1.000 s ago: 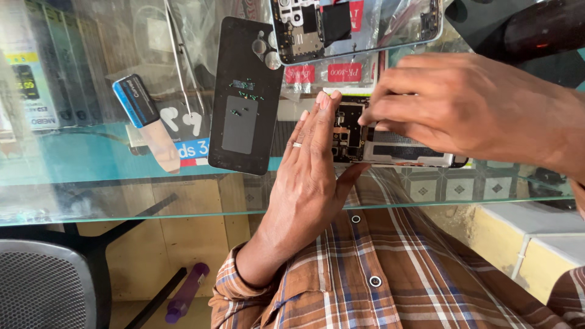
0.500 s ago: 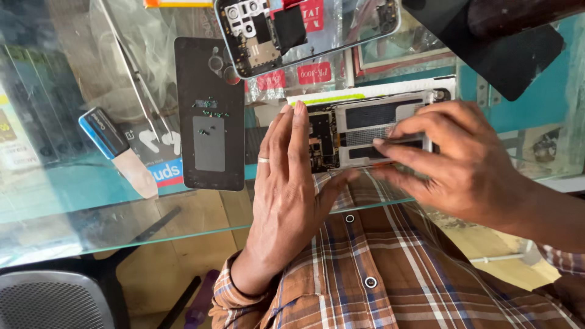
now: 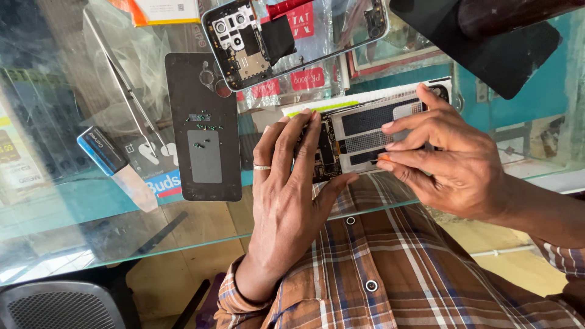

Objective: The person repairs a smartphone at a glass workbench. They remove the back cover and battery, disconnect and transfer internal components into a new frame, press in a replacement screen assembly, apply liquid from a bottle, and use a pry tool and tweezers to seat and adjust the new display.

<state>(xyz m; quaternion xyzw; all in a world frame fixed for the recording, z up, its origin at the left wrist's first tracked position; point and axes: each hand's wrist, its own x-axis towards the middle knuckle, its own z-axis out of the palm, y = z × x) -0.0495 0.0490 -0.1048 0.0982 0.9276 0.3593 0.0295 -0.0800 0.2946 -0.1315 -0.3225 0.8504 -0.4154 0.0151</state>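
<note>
An opened phone (image 3: pixel 365 131) lies on the glass counter (image 3: pixel 73 213), its battery and circuit board exposed. My left hand (image 3: pixel 289 183), with a ring on one finger, holds the phone's left end, fingers over the board and thumb under the near edge. My right hand (image 3: pixel 448 155) pinches a small orange-tipped tool (image 3: pixel 382 158) against the phone's near side by the battery. A dark back cover (image 3: pixel 204 128) with several tiny screws on it lies to the left of my left hand.
A second opened phone frame (image 3: pixel 292 36) lies at the far side. A black screen panel (image 3: pixel 493 42) sits at the top right. Metal tweezers (image 3: pixel 125 91) and a blue-and-white tube (image 3: pixel 116 167) lie at the left. A chair (image 3: pixel 55 304) stands below the counter.
The view has shifted, so everything sits lower and further right in the frame. My right hand has moved from over the phone's board to its near edge by the battery.
</note>
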